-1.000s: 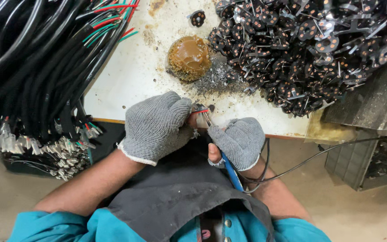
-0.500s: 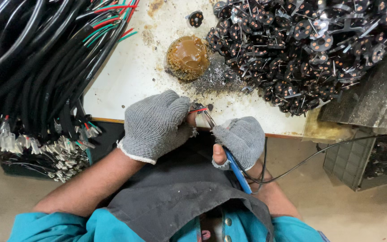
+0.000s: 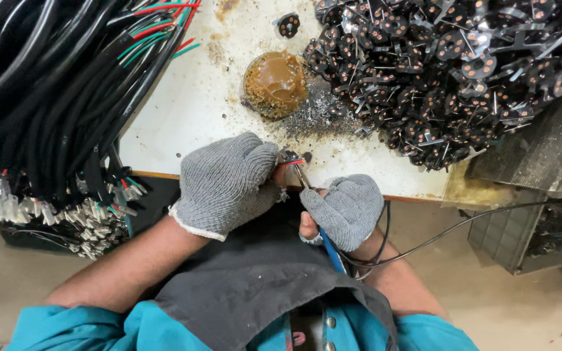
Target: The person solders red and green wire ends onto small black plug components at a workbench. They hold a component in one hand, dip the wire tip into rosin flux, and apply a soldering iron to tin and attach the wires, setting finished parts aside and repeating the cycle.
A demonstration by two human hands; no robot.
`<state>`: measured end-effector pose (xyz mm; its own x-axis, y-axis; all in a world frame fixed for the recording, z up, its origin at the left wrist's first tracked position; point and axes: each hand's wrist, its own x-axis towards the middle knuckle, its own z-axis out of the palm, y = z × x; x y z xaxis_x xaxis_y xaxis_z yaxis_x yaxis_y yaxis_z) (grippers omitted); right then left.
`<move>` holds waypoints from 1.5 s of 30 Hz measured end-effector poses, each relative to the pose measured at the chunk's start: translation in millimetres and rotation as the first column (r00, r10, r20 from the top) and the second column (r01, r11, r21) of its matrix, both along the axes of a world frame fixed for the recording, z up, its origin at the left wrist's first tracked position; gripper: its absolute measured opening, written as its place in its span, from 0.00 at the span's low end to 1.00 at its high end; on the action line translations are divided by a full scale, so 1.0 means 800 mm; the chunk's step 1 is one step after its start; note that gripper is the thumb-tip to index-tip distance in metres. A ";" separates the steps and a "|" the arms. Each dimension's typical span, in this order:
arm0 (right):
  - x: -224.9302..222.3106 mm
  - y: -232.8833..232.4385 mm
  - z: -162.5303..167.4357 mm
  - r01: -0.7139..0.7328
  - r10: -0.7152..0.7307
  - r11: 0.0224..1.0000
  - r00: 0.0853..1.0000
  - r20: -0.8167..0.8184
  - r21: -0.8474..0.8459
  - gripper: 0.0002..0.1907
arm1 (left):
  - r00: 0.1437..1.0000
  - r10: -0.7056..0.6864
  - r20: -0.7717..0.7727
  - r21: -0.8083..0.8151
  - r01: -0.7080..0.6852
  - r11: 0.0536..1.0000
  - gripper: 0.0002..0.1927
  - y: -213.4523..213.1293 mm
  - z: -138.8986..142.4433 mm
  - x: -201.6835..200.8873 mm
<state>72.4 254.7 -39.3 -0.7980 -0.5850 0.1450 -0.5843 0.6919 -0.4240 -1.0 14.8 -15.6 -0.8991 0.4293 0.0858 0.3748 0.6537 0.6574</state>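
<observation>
Cables: thick bundle of black cables far left, draped over table edge; red and green wires mixed in at top.
Cable ends: stripped tips with metal terminals hang below table edge, lower left.
Table: white table, stained, brown residue and grey filings near middle.
Left hand: grey knit glove, closed around a small part with a red wire at table's front edge; part itself mostly hidden by fingers.
Flux pot: round brown flux pot on table, just above hands.
Soldering iron: metal tip touching the part at left hand, blue handle runs down toward body.
Right hand: grey fingerless glove, gripping soldering iron, just right of left hand.
Cord: black cord trails right from right hand.
Parts pile: heap of black round connector parts with copper pins, upper right of table.
Tray: grey metal tray far right edge.
</observation>
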 end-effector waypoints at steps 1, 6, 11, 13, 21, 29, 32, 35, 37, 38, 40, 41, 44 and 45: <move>0.001 0.000 -0.002 0.002 -0.003 1.000 1.000 0.016 0.026 0.13 | 1.000 0.001 -0.003 0.009 0.000 1.000 0.11 0.000 0.000 0.000; 0.007 0.005 -0.007 0.014 -0.019 0.998 0.997 0.079 0.063 0.13 | 1.000 -0.006 -0.015 0.006 0.006 1.000 0.12 -0.001 0.001 0.002; 0.011 0.003 -0.007 0.053 -0.054 0.996 0.998 0.016 0.073 0.10 | 1.000 -0.002 -0.007 -0.032 0.002 0.999 0.11 0.000 0.001 0.003; 0.010 -0.001 -0.006 0.081 -0.081 0.997 0.997 -0.017 0.000 0.10 | 1.000 -0.017 -0.005 -0.023 0.017 1.000 0.12 -0.001 0.001 0.003; 0.004 -0.009 0.013 0.138 -0.142 0.970 0.990 -0.002 -0.198 0.14 | 1.000 -0.024 -0.007 -0.024 0.024 0.999 0.13 -0.002 0.002 0.002; 0.019 -0.033 0.027 0.583 -0.578 0.755 0.808 0.116 -0.301 0.20 | 0.999 -0.004 -0.051 -0.019 0.003 1.000 0.11 -0.001 0.005 0.006; 0.016 -0.034 0.041 0.694 -0.518 0.588 0.718 0.465 -0.416 0.27 | 0.998 0.010 -0.061 -0.009 -0.010 1.000 0.09 0.001 0.009 0.007; 0.010 -0.049 0.042 0.760 -0.395 0.387 0.648 0.651 -0.521 0.24 | 0.998 0.015 -0.063 -0.005 -0.016 1.000 0.09 0.001 0.012 0.009; 0.006 -0.055 0.040 0.749 -0.452 0.444 0.661 0.599 -0.491 0.21 | 0.997 0.019 -0.078 0.005 -0.018 1.000 0.09 0.001 0.013 0.010; 0.004 -0.055 0.040 0.724 -0.515 0.558 0.685 0.515 -0.406 0.17 | 0.996 0.025 -0.085 -0.005 -0.025 1.000 0.09 0.001 0.013 0.010; 0.003 -0.055 0.042 0.669 -0.523 0.670 0.733 0.434 -0.322 0.12 | 0.994 0.038 -0.101 -0.023 -0.041 0.999 0.10 0.002 0.013 0.011; 0.003 -0.056 0.043 0.645 -0.486 0.684 0.751 0.446 -0.341 0.12 | 0.994 0.037 -0.100 -0.011 -0.038 0.999 0.10 0.001 0.014 0.011; -0.003 -0.062 0.042 0.636 -0.462 0.662 0.763 0.452 -0.397 0.19 | 0.995 0.034 -0.094 0.016 -0.033 0.999 0.09 0.000 0.014 0.011; -0.006 -0.064 0.041 0.643 -0.468 0.643 0.760 0.451 -0.416 0.22 | 0.995 0.035 -0.092 0.018 -0.034 0.999 0.09 0.000 0.013 0.010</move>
